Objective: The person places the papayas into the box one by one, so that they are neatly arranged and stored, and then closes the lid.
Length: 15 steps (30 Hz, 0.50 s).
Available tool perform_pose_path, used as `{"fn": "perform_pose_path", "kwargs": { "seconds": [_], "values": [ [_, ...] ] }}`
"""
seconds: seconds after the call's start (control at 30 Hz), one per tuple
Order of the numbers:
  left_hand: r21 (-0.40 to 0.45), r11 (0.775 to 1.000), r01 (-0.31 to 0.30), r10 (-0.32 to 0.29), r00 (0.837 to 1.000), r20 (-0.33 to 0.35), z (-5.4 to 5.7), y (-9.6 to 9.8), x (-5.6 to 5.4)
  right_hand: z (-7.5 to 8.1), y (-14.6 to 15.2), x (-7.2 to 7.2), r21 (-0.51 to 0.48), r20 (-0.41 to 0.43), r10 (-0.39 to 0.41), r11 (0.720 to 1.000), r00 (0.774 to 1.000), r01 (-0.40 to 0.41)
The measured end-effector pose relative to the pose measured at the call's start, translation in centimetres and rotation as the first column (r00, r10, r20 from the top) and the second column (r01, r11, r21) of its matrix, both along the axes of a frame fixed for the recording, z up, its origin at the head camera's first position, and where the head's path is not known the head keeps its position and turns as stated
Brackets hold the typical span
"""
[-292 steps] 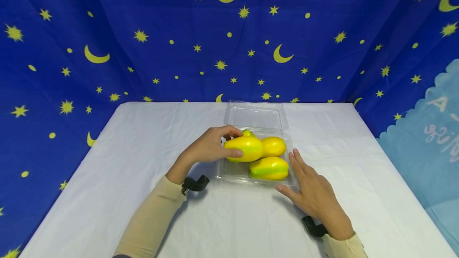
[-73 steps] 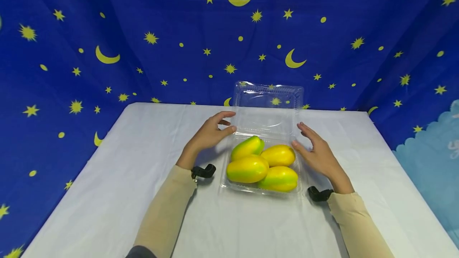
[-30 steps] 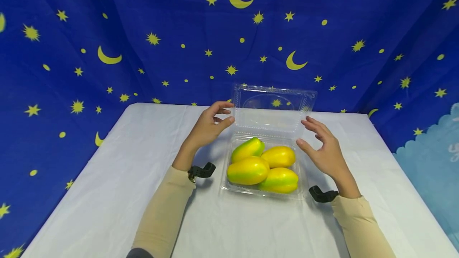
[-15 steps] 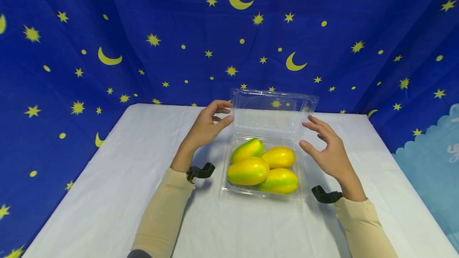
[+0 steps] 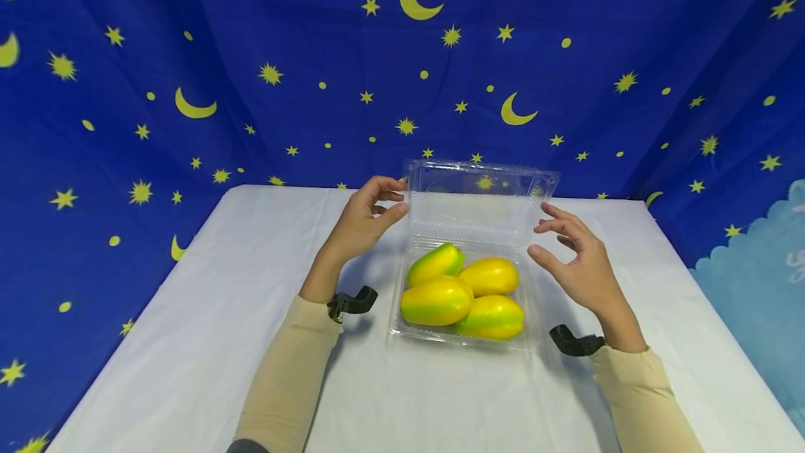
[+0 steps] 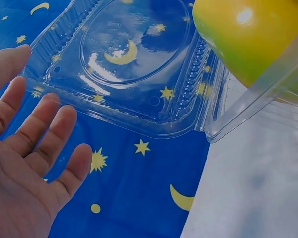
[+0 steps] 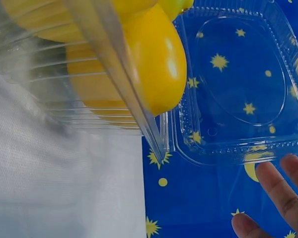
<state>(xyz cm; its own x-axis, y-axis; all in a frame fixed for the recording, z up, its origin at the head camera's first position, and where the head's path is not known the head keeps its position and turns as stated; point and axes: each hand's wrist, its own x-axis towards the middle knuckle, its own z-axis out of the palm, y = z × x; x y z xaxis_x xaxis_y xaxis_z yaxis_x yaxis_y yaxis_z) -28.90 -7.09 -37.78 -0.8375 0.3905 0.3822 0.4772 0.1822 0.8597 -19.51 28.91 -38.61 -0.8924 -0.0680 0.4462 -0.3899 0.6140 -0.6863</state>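
In the head view, a clear plastic clamshell container (image 5: 462, 341) stands on the table with several yellow-green papaya-like fruits (image 5: 437, 300) in its base. Its hinged lid (image 5: 472, 208) is raised at the back, tilted up. My left hand (image 5: 361, 222) is at the lid's left edge, fingers loosely bent; in the left wrist view its fingertips (image 6: 22, 55) overlap the lid's corner. At the lid's right side is my right hand (image 5: 581, 264), fingers spread and gently bent. In the right wrist view, its fingertips (image 7: 268, 173) are close to the lid's rim; contact is unclear.
A white cloth covers the table (image 5: 283, 243). Behind it hangs a blue curtain (image 5: 302, 12) with yellow moons and stars. A light-blue cloth (image 5: 755, 299) hangs at the right. Black wrist mounts (image 5: 352, 300) stick out from both wrists.
Earlier my left hand held one fruit over the container and the lid lay back flat. That fruit now lies inside. The lid has risen and its top edge has tipped slightly forward; my right hand shifted right.
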Motion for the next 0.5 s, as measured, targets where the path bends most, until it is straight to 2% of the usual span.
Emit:
{"fn": "perform_pose_path", "kwargs": {
  "seconds": [0.2,0.5],
  "values": [
    [0.016,1.0,0.01,-0.01,1.0,-0.021,0.15,-0.05,0.09,0.15,0.08,0.21,-0.009,-0.005,-0.003,1.0,1.0,0.003],
    [0.034,0.999,-0.001,0.001,1.0,-0.004,-0.26,-0.07,0.53,-0.36,-0.01,0.52,-0.015,0.011,-0.005,1.0,1.0,0.006]
  ]
}}
